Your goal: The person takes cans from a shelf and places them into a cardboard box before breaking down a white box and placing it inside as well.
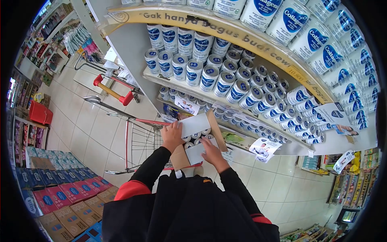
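An opened cardboard box (pixel 179 158) stands in front of me at the shopping cart, its flaps folded outward. Inside it are several small cans (pixel 196 136) with silver lids. My left hand (pixel 171 134) grips the box's left side by the upper white flap (pixel 195 125), fingers curled at the edge. Over the lower white flap (pixel 195 153) lies my right hand (pixel 213 154), its fingers and thumb apart. Whether it presses on the flap is hard to tell.
A curved shelf (pixel 189 82) ahead carries rows of blue-and-white cans (pixel 210 77). The metal cart (pixel 141 141) is beneath and left of the box. Stacked cartons (pixel 60 197) fill the lower left, and a red basket (pixel 40 112) sits farther left. A promotional card (pixel 265 149) hangs from the shelf.
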`<state>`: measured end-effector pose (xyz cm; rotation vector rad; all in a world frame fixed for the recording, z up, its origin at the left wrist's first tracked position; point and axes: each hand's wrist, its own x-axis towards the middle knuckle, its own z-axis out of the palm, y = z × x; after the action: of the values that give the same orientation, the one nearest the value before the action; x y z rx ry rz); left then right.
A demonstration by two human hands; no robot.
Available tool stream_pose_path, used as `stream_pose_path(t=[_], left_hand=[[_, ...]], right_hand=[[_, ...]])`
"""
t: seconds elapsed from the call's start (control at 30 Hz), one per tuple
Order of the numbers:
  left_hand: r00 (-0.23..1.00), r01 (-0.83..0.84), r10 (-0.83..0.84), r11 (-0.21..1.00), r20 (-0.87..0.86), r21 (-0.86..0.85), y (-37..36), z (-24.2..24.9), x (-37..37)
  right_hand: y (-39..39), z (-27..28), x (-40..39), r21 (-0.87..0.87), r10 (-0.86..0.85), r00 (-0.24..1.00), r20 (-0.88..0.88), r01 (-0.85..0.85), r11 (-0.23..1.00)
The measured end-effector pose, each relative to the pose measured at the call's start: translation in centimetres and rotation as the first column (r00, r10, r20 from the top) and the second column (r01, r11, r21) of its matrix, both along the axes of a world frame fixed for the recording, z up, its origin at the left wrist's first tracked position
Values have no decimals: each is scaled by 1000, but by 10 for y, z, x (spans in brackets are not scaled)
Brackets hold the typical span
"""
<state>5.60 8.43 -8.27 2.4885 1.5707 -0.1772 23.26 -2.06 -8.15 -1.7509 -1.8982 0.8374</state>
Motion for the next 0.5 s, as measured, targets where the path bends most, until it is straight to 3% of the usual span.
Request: stream_pose_path(t=[0.03, 0.13, 0.17, 0.27, 0.33, 0.5], left_hand=[[998, 36, -36, 999, -46, 14, 2, 0, 1], [986, 49, -62, 995, -153, -85, 11, 0, 7], [986, 54, -67, 995, -155, -83, 13, -5, 6], [992, 66, -65, 998, -111, 6, 14, -19, 6], [991, 88, -83, 995, -110, 40, 14, -21, 6], [986, 130, -122, 989, -111, 67, 20, -28, 7]], right_hand=[[6, -4, -4, -40, 108, 979, 173, -103, 994], [13, -17, -1, -114, 201, 936, 289, -174, 978], [15, -26, -2, -191, 176, 896, 408, -105, 976], [2, 2, 10, -50, 144, 917, 373, -135, 990], [-11, 28, 12, -63, 146, 914, 379, -132, 989], [-64, 51, 16, -281, 196, 867, 458, -68, 957]])
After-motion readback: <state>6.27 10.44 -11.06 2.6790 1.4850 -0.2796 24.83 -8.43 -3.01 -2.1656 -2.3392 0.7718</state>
